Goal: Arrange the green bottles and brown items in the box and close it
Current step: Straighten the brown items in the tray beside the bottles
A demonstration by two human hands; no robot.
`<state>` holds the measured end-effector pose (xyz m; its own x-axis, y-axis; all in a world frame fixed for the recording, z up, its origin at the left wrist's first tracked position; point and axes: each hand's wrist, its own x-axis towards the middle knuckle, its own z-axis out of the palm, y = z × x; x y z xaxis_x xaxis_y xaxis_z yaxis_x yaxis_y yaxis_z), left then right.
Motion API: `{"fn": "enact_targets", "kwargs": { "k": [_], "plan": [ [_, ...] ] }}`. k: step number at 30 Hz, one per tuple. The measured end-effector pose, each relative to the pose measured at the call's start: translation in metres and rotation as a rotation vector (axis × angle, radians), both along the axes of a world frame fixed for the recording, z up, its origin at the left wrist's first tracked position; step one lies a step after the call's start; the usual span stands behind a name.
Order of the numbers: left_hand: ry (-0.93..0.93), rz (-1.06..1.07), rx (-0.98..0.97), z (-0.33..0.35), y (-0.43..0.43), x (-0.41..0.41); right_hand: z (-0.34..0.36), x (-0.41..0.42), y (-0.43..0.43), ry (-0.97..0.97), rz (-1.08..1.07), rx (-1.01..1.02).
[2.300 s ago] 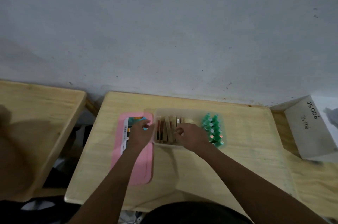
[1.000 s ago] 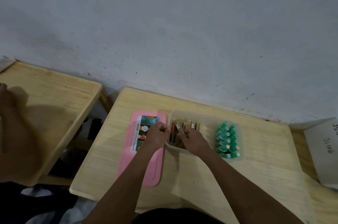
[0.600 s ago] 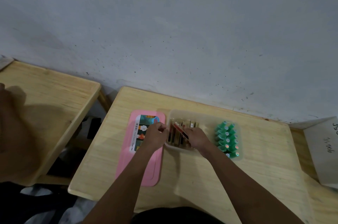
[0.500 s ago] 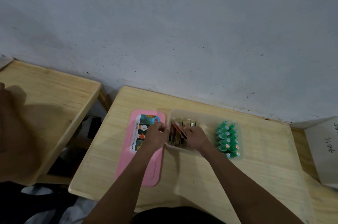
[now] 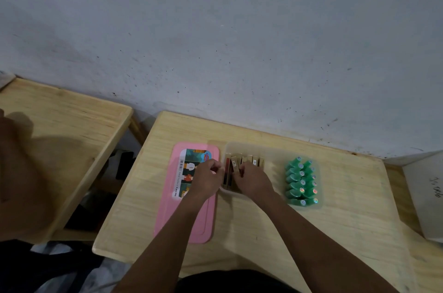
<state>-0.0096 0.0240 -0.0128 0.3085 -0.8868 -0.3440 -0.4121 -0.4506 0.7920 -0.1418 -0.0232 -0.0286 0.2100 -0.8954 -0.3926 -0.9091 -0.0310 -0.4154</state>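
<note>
The right hand's [image 5: 255, 183] fingers [image 5: 242, 169] are curled down onto one thin brown cardboard packet [image 5: 234, 165], pinching its top where it leans among the others. The left hand's [image 5: 207, 177] fingers [image 5: 216, 169] are bunched together hard against the near-left wall of the box; from here I cannot tell whether they grip the rim or only press on it.

Under and just past the right fingers stands one row of brown packets [image 5: 254, 161] on edge. About seven tops show, though the hands cover part of the row, so the count is not sure. They fill the left end of the one clear plastic rectangular box [image 5: 273, 149], which sits open.

Out to the right of the right hand, in the box's far end, lie small green plastic bottles [image 5: 302, 182] in two rows of six, twelve in all, their coloured caps pointing right.

Beneath the left hand and wrist lies one flat pink plastic lid [image 5: 191, 225] with a printed label, just beside the box on the pale wooden table [image 5: 347, 197].

Further off, a second wooden table [image 5: 60, 125] stands to the left, and one white cardboard carton [image 5: 426, 197] with handwriting to the right.
</note>
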Motion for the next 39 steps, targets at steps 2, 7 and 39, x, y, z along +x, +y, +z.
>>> {"fn": "enact_targets", "kwargs": {
  "k": [2,7,39],
  "plan": [
    [0.007,-0.001,-0.004,-0.001,0.0,0.0,0.003,0.004,-0.001,0.052,0.001,0.019],
    [0.022,0.006,-0.017,-0.001,0.001,0.001,0.004,0.006,-0.011,-0.18,-0.123,0.196],
    [-0.012,-0.018,-0.076,-0.009,0.0,0.002,0.002,0.014,-0.055,0.098,-0.304,0.107]
  ]
}}
